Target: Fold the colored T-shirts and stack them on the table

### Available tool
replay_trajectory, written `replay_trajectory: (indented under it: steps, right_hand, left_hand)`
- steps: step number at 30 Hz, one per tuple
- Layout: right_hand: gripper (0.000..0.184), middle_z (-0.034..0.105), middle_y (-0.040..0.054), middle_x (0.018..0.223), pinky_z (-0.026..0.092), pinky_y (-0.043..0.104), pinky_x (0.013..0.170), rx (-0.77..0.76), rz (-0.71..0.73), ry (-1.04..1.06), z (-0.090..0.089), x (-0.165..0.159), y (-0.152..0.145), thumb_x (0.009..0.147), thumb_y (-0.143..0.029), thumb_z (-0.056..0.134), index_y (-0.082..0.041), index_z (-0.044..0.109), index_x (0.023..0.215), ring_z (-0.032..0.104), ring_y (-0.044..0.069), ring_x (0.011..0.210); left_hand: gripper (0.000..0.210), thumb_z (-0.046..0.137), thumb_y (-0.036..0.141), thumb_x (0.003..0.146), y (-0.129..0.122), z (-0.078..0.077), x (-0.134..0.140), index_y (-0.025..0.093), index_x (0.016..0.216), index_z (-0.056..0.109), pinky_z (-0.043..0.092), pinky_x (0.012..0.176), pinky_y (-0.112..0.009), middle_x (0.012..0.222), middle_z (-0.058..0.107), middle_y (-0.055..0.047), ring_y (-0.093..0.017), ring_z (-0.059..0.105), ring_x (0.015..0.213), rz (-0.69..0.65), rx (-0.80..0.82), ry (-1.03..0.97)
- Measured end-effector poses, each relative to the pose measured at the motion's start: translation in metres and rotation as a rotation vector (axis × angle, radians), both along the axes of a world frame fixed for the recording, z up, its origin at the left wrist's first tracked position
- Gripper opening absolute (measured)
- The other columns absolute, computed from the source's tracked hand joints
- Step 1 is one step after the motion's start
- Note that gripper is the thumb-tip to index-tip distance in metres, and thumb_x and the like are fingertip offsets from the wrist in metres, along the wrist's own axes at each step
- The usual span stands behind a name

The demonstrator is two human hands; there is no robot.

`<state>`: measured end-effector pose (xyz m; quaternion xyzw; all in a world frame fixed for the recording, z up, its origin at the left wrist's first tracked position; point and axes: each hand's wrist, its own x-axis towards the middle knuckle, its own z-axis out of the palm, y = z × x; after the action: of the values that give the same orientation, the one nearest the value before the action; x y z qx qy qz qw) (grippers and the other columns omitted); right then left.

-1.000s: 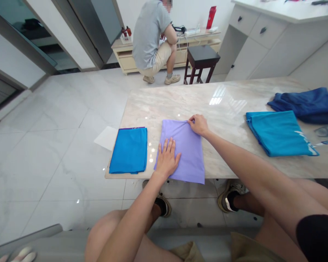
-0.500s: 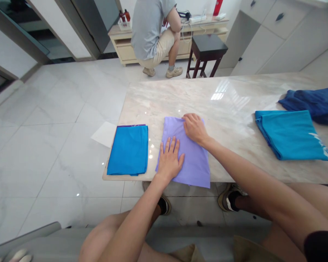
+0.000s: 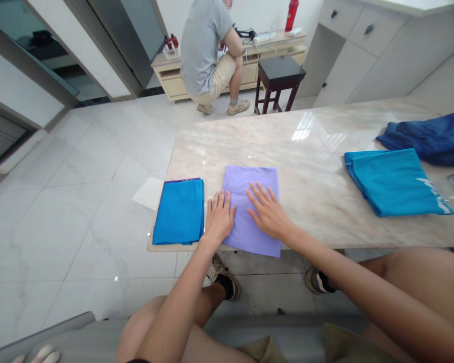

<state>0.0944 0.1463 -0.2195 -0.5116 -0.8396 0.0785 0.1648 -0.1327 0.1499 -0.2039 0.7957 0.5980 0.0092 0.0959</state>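
Lilac folded cloth [image 3: 244, 232], lying flat near the left end of a pale marble-patterned table [image 3: 318, 186], with the near edge hanging past the table's front. Left hand [image 3: 219, 219] palm down along the cloth's left border, fingers straight and slightly parted, partly over the cloth and partly over bare table, with nothing gripped. Right hand [image 3: 269, 216] palm down over the cloth's right half, fingers extended and fanned wider, likewise with nothing in grasp; cannot tell if pressing firmly or only resting lightly. To the left, just beside the left hand, a bright blue folded cloth [image 3: 178, 212] with a strip of purple at the far edge. Well to the right, a teal folded cloth [image 3: 389, 184] with white markings at one corner, and just behind, a rumpled dark blue cloth [image 3: 427, 136]. Beyond the table, a dark square-topped stool [image 3: 281, 70] near a person [image 3: 200, 50] in grey and beige, crouched at a low cream cabinet [image 3: 174, 83]. On top, toward the right, a red bottle [image 3: 292, 15].
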Motion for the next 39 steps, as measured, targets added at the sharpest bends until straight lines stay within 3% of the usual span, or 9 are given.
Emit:
replay_trajectory:
  steps: [5, 10, 16, 20, 23, 28, 33, 36, 39]
  right_hand:
    - [0.076, 0.034, 0.0148, 0.189, 0.039, 0.066, 0.139, 0.002, 0.12, -0.057, -0.017, 0.0, -0.124, 0.113, -0.025, 0.053, -0.025, 0.035, 0.187, 0.033, 0.038, 0.176]
    - [0.078, 0.056, 0.0175, 0.178, 0.049, 0.06, 0.135, 0.045, 0.338, -0.072, -0.001, 0.052, -0.169, 0.094, -0.004, 0.059, -0.019, 0.059, 0.171, 0.055, 0.037, 0.164]
    - [0.029, 0.082, 0.0166, 0.128, 0.069, 0.053, 0.105, -0.168, -0.099, 0.243, 0.033, 0.106, -0.111, 0.109, -0.022, 0.055, -0.022, 0.077, 0.129, 0.082, 0.034, 0.117]
    - [0.02, 0.084, 0.0146, 0.109, 0.072, 0.04, 0.071, -0.602, -0.486, 0.578, 0.046, 0.1, -0.04, 0.104, -0.021, 0.063, -0.02, 0.069, 0.122, 0.086, 0.029, 0.092]
    - [0.022, 0.085, 0.0179, 0.111, 0.063, 0.032, 0.052, -0.874, -0.647, 0.751, 0.053, 0.09, -0.006, 0.102, -0.024, 0.071, -0.017, 0.066, 0.122, 0.086, 0.027, 0.081]
    - [0.034, 0.086, 0.0173, 0.106, 0.035, 0.024, 0.039, -1.051, -0.675, 0.787, 0.048, 0.088, 0.01, 0.093, -0.043, 0.086, -0.016, 0.076, 0.111, 0.062, 0.012, 0.052]
    - [0.051, 0.07, 0.0042, 0.066, 0.027, 0.028, 0.047, -1.123, -0.57, 0.689, 0.033, 0.088, 0.01, 0.091, -0.068, 0.083, -0.019, 0.074, 0.076, 0.036, 0.009, 0.048]
    - [0.062, 0.058, 0.0014, 0.056, 0.033, 0.03, 0.054, -1.097, -0.472, 0.594, 0.029, 0.087, 0.008, 0.085, -0.077, 0.083, -0.022, 0.067, 0.061, 0.043, 0.013, 0.054]
    - [0.056, 0.074, 0.0059, 0.071, 0.044, 0.033, 0.064, -1.092, -0.413, 0.638, 0.029, 0.087, 0.005, 0.077, -0.076, 0.087, -0.021, 0.079, 0.071, 0.059, 0.02, 0.066]
  left_hand:
    - [0.057, 0.037, 0.034, 0.122, -0.007, 0.016, -0.004, 0.011, 0.172, 0.053, 0.047, 0.133, -0.055, 0.18, 0.052, -0.023, -0.036, 0.051, 0.166, 0.042, 0.063, 0.118]
    - [0.045, 0.051, 0.027, 0.118, -0.023, 0.04, 0.007, 0.011, 0.16, 0.058, 0.061, 0.11, -0.042, 0.153, 0.07, -0.023, -0.034, 0.068, 0.141, 0.116, 0.017, 0.149]
    - [0.038, 0.065, 0.033, 0.114, -0.028, 0.057, 0.005, 0.009, 0.145, 0.064, 0.059, 0.103, -0.04, 0.139, 0.078, -0.026, -0.037, 0.078, 0.129, 0.234, -0.279, 0.042]
    - [0.033, 0.076, 0.036, 0.108, -0.01, 0.059, -0.02, 0.012, 0.131, 0.073, 0.058, 0.104, -0.044, 0.131, 0.083, -0.026, -0.043, 0.077, 0.133, 0.33, -0.325, -0.023]
    - [0.022, 0.071, 0.031, 0.11, 0.01, 0.054, -0.028, 0.016, 0.125, 0.073, 0.061, 0.099, -0.039, 0.122, 0.086, -0.02, -0.034, 0.083, 0.118, 0.458, -0.314, -0.285]
    - [0.013, 0.063, 0.028, 0.111, 0.033, 0.04, -0.016, 0.017, 0.114, 0.068, 0.056, 0.065, -0.027, 0.091, 0.082, -0.008, -0.018, 0.077, 0.069, 0.689, -0.549, -0.748]
    - [0.042, 0.067, 0.053, 0.11, 0.036, 0.04, -0.018, 0.019, 0.086, 0.069, 0.038, 0.054, -0.025, 0.059, 0.059, 0.003, -0.013, 0.055, 0.053, 0.616, -0.641, -0.805]
    - [0.054, 0.075, 0.068, 0.1, 0.036, 0.038, -0.018, 0.02, 0.075, 0.069, 0.041, 0.057, -0.027, 0.06, 0.063, 0.0, -0.016, 0.059, 0.06, 0.575, -0.677, -0.828]
    - [0.051, 0.09, 0.068, 0.085, 0.036, 0.034, -0.013, 0.02, 0.077, 0.077, 0.052, 0.066, -0.031, 0.076, 0.079, -0.007, -0.025, 0.072, 0.077, 0.592, -0.7, -0.844]
